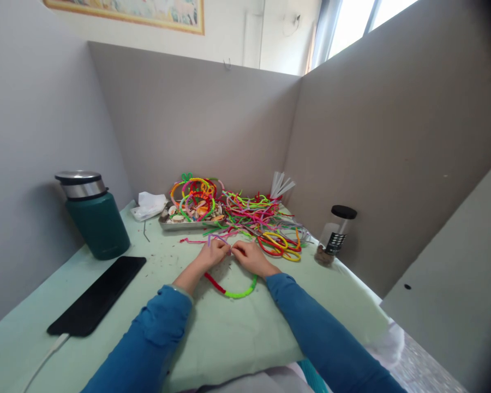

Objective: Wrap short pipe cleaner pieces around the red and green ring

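Observation:
My left hand point(213, 254) and my right hand point(249, 255) meet fingertip to fingertip at the middle of the pale green table point(106, 338), both pinched shut on a thin purple pipe cleaner point(220, 238). A curved hoop wrapped in red and bright green pipe cleaner point(233, 292) hangs from my hands toward me and rests on the table. Both forearms wear blue sleeves. Just beyond my fingers lies a loose heap of coloured pipe cleaners point(257, 215).
A metal tray point(175, 222) with wrapped hoops and small pieces stands behind the hands. A green flask point(94, 215) and a black phone point(98, 295) on a cable lie at left. A small black-lidded jar point(335, 234) stands at right. Grey partition walls enclose the table.

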Demonstrator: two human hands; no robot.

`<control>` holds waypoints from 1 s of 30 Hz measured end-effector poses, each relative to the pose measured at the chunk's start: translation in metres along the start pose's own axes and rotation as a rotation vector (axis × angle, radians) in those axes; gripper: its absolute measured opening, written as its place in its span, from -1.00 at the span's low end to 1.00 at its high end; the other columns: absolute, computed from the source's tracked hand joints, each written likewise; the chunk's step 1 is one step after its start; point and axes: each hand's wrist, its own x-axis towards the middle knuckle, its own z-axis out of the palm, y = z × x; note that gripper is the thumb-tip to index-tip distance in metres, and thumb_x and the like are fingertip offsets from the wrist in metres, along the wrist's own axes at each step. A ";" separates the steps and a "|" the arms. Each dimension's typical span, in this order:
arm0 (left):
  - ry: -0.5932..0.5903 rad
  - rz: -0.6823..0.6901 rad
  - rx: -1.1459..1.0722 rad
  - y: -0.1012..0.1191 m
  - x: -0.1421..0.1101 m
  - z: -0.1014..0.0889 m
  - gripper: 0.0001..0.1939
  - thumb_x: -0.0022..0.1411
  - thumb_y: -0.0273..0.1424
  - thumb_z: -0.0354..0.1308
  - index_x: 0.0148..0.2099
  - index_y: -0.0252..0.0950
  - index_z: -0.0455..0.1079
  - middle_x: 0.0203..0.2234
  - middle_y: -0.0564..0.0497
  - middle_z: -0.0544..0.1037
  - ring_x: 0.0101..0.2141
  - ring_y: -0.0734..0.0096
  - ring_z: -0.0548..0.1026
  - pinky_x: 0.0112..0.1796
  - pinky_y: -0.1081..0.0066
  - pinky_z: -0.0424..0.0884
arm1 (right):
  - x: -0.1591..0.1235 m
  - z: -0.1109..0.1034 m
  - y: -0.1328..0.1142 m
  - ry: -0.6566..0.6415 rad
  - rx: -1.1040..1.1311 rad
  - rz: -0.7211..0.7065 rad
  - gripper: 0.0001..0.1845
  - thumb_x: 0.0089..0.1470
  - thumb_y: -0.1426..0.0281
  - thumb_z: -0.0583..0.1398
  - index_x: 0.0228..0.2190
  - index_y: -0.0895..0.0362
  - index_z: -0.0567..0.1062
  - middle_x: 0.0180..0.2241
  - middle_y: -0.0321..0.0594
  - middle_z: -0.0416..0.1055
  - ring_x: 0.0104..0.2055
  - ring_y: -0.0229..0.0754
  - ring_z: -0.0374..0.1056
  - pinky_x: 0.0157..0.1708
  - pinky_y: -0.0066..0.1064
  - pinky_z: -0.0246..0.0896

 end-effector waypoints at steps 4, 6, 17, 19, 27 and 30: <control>0.012 0.032 0.035 0.001 -0.001 0.000 -0.64 0.07 -0.21 -0.06 -0.63 -0.32 0.23 -0.75 0.10 0.27 -0.62 0.52 0.24 -0.56 0.49 0.07 | 0.000 0.000 0.000 -0.002 -0.015 0.007 -0.81 0.12 0.40 0.06 -0.48 0.15 0.40 -0.56 -0.32 0.33 -0.51 -0.34 0.18 -0.49 -0.51 -0.05; 0.020 0.044 0.045 0.001 -0.001 0.000 -0.63 0.08 -0.20 -0.07 -0.64 -0.32 0.24 -0.75 0.09 0.28 -0.62 0.51 0.25 -0.56 0.50 0.07 | 0.000 0.001 0.001 0.002 -0.027 0.015 -0.81 0.11 0.40 0.06 -0.49 0.15 0.40 -0.56 -0.32 0.33 -0.51 -0.34 0.17 -0.49 -0.51 -0.05; 0.101 0.007 -0.086 0.002 -0.002 -0.001 -0.56 0.11 -0.07 -0.08 -0.44 -0.35 0.37 -0.67 0.07 0.42 -0.71 0.54 0.26 -0.59 0.50 0.12 | 0.001 0.002 0.003 0.021 -0.037 0.017 -0.81 0.12 0.38 0.06 -0.49 0.15 0.39 -0.56 -0.32 0.33 -0.52 -0.34 0.16 -0.50 -0.50 -0.07; 0.087 0.013 -0.141 0.001 -0.002 -0.001 -0.54 0.10 -0.04 -0.08 -0.44 -0.35 0.37 -0.70 0.10 0.39 -0.73 0.55 0.25 -0.61 0.50 0.12 | 0.001 0.002 0.003 0.021 -0.042 0.016 -0.81 0.12 0.38 0.07 -0.48 0.15 0.40 -0.56 -0.33 0.33 -0.52 -0.34 0.17 -0.50 -0.50 -0.07; 0.047 0.068 -0.298 0.002 -0.002 -0.001 -0.58 0.00 -0.06 0.08 -0.45 -0.37 0.41 -0.78 0.15 0.27 -0.66 0.54 0.25 -0.58 0.53 0.13 | 0.001 0.002 0.004 0.014 -0.047 0.019 -0.80 0.13 0.40 0.05 -0.46 0.15 0.43 -0.53 -0.31 0.37 -0.50 -0.33 0.19 -0.49 -0.51 -0.05; 0.050 0.084 -0.331 0.003 -0.003 -0.002 -0.58 -0.03 -0.06 0.12 -0.44 -0.38 0.43 -0.75 0.13 0.30 -0.65 0.54 0.25 -0.57 0.52 0.15 | 0.001 0.003 0.005 0.018 -0.052 0.020 -0.79 0.14 0.39 0.05 -0.44 0.15 0.44 -0.52 -0.30 0.38 -0.49 -0.33 0.20 -0.49 -0.50 -0.05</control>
